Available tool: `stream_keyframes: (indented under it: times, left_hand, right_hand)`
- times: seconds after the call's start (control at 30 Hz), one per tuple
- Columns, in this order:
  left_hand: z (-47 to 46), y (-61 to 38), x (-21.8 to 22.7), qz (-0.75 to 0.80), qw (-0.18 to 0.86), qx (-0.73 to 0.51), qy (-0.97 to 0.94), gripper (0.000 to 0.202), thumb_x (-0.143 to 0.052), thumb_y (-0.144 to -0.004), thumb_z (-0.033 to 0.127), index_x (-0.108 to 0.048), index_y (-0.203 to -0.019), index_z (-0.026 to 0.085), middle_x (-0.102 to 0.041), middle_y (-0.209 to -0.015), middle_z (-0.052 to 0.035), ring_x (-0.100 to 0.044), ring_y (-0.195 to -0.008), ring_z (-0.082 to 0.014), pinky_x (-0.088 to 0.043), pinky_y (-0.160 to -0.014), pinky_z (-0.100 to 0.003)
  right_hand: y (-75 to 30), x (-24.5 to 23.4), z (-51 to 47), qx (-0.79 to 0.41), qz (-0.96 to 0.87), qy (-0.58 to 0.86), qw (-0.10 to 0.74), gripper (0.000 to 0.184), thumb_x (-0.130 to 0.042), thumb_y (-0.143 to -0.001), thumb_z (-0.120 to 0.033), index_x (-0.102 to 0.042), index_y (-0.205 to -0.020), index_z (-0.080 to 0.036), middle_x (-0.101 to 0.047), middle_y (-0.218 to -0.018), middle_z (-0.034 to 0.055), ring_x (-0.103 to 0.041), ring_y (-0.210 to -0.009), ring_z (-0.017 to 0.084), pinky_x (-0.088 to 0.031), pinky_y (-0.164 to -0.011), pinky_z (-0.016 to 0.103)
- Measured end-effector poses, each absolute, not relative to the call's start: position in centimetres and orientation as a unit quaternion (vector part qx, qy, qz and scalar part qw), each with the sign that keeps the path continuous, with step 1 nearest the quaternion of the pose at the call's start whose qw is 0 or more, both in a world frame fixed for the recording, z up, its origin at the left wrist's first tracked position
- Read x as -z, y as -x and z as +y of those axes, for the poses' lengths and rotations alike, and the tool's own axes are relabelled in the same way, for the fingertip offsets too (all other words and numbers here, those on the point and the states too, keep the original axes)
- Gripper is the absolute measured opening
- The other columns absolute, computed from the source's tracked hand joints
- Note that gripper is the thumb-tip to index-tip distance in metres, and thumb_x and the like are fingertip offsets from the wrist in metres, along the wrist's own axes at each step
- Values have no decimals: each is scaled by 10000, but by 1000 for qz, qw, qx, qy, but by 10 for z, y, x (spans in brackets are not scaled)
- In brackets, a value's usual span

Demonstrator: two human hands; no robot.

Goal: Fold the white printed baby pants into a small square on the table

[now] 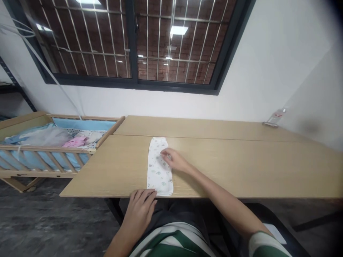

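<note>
A folded white cloth (158, 167) with small printed figures lies lengthwise on the wooden table (227, 164), its near end close to the front edge. My left hand (142, 205) rests at that edge, fingers stretched out, with the fingertips at the cloth's near left corner. Over the right side of the cloth is my right hand (174, 160), its fingers loosely bent and a small gap between thumb and forefinger. Nothing shows in its grasp. Whether its fingertips touch the fabric, I cannot tell.
A wooden crib (64, 150) with blue lining stands left of the table, holding pink and white fabrics (77, 141). A clear bottle (276, 116) lies tilted by the wall at the back right. Behind the table is a barred window (134, 53). A black chair (268, 217) sits at the lower right.
</note>
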State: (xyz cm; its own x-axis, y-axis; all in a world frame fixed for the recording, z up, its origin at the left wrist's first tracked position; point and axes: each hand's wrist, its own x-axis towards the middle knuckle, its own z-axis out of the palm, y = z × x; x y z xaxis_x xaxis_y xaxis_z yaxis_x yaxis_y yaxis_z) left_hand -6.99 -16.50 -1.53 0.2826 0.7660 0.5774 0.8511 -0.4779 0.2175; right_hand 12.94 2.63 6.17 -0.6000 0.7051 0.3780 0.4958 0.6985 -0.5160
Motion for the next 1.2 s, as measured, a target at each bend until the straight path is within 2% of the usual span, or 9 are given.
stream_keyframes:
  times: [0.03, 0.1, 0.2, 0.27, 0.33, 0.5, 0.7, 1.0, 1.2]
  left_hand:
    - [-162, 77, 15, -489, 60, 313, 812, 299, -478, -993, 159, -645, -1231, 230, -712, -1156, -67, -638, -1039, -216, -481, -921, -385]
    - [-157, 87, 16, -461, 53, 304, 832, 302, -469, -999, 146, -643, -1228, 239, -714, -1134, -58, -642, -1021, -205, -487, -895, -367]
    - [-152, 95, 15, -441, 47, 300, 844, 329, -444, -997, 99, -637, -1222, 242, -710, -1106, -50, -642, -996, -194, -485, -859, -349]
    - [-150, 97, 14, -437, 47, 306, 845, 342, -428, -986, 61, -645, -1184, 235, -708, -1071, -45, -641, -966, -188, -482, -838, -343]
    - [-149, 97, 12, -435, 45, 314, 842, 324, -433, -984, 56, -651, -1150, 228, -703, -1038, -42, -638, -936, -188, -481, -821, -342]
    - [-148, 97, 10, -415, 36, 335, 845, 291, -469, -984, 60, -632, -1162, 224, -694, -1015, -36, -624, -901, -186, -470, -794, -338]
    - [-159, 93, 1, -378, 29, 326, 866, 230, -501, -979, 64, -616, -1110, 215, -684, -978, -26, -603, -904, -189, -448, -808, -343]
    - [-172, 83, -44, -347, 13, 362, 865, 242, -510, -998, 91, -578, -1200, 205, -679, -1010, -40, -575, -889, -177, -430, -799, -326]
    - [-128, 90, -89, -321, 43, 388, 863, 202, -505, -1016, 140, -615, -1171, 209, -712, -1011, -31, -592, -896, -163, -429, -816, -320]
  right_hand:
    - [-137, -66, 4, -210, -882, 328, 266, 286, -468, -1016, -358, -680, -1126, -202, -721, -1064, 90, -664, -988, 226, -503, -913, 357]
    - [-150, -70, -37, -248, -897, 298, 214, 290, -520, -1001, -395, -692, -1163, -227, -726, -1117, 82, -674, -1017, 226, -518, -911, 355]
    - [-165, -64, -80, -235, -924, 268, 134, 415, -638, -944, -419, -646, -1331, -270, -652, -1359, 92, -614, -1241, 269, -466, -1067, 415]
    - [-171, -52, -95, -203, -933, 269, 125, 462, -620, -964, -357, -582, -1420, -293, -547, -1494, 76, -518, -1374, 263, -388, -1167, 440]
    - [-175, -38, -102, -166, -936, 273, 149, 465, -540, -1007, -266, -527, -1470, -296, -491, -1539, 58, -456, -1432, 228, -343, -1211, 440]
    - [-174, -16, -107, -104, -934, 274, 204, 422, -451, -1038, -182, -549, -1444, -244, -535, -1501, 69, -472, -1420, 218, -394, -1187, 454]
    - [-176, -19, -123, -139, -905, 320, 243, 362, -422, -1054, -224, -571, -1384, -224, -641, -1385, 100, -573, -1321, 242, -474, -1110, 454]
    - [-189, -82, -142, -252, -869, 357, 233, 280, -391, -1074, -348, -625, -1193, -250, -712, -1117, 72, -668, -1031, 219, -539, -896, 350]
    - [-189, -114, -109, -247, -849, 357, 301, 258, -424, -1064, -373, -602, -1192, -236, -697, -1149, 75, -658, -1048, 208, -503, -896, 320]
